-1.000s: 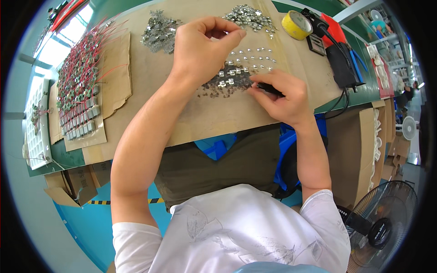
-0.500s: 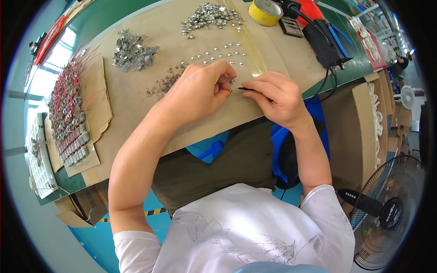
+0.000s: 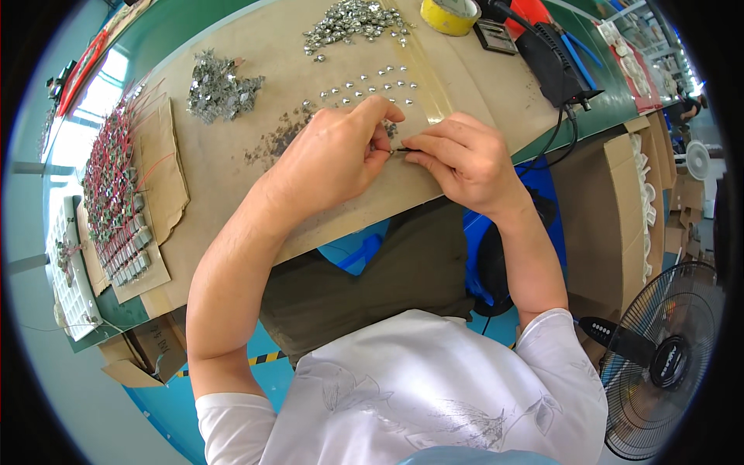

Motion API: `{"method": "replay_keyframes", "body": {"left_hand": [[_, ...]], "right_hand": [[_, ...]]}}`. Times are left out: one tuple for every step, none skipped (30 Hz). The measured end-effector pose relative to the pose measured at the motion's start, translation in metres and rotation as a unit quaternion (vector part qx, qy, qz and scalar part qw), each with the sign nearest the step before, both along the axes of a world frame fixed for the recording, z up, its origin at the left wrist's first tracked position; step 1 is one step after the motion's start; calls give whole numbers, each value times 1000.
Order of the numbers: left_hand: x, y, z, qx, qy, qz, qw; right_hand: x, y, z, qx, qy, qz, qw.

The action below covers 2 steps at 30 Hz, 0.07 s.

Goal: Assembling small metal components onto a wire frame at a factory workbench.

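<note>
My left hand is closed in a pinch above the brown-covered tabletop, and what lies between its fingertips is too small to make out. Close on its right, my right hand grips a thin dark pointed tool between thumb and fingers. The tool's tip meets the left fingertips. Just beyond my hands, small shiny domed metal pieces stand in loose rows. Tiny dark brown bits lie scattered beside my left wrist, which partly hides them.
Farther back are a heap of shiny domed pieces and a pile of flat silvery pieces. Red-wired components crowd the left. Yellow tape and a black device sit at the far right; a fan stands nearby.
The tool's tip has moved left to the left fingertips, closing the small gap. My right hand has shifted slightly left with it; the left hand keeps its pinch.
</note>
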<state>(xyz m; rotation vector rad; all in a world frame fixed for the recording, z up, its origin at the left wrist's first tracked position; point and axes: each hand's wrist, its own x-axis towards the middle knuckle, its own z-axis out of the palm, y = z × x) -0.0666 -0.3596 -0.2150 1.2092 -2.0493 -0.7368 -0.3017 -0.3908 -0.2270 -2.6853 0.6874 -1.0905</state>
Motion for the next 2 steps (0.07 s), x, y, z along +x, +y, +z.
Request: {"method": "replay_keyframes", "body": {"left_hand": [[0, 0, 0, 1, -2, 0, 1000], [0, 0, 1, 1, -5, 0, 1000]], "right_hand": [[0, 0, 0, 0, 0, 2, 1000], [0, 0, 0, 5, 1, 0, 1000]]}}
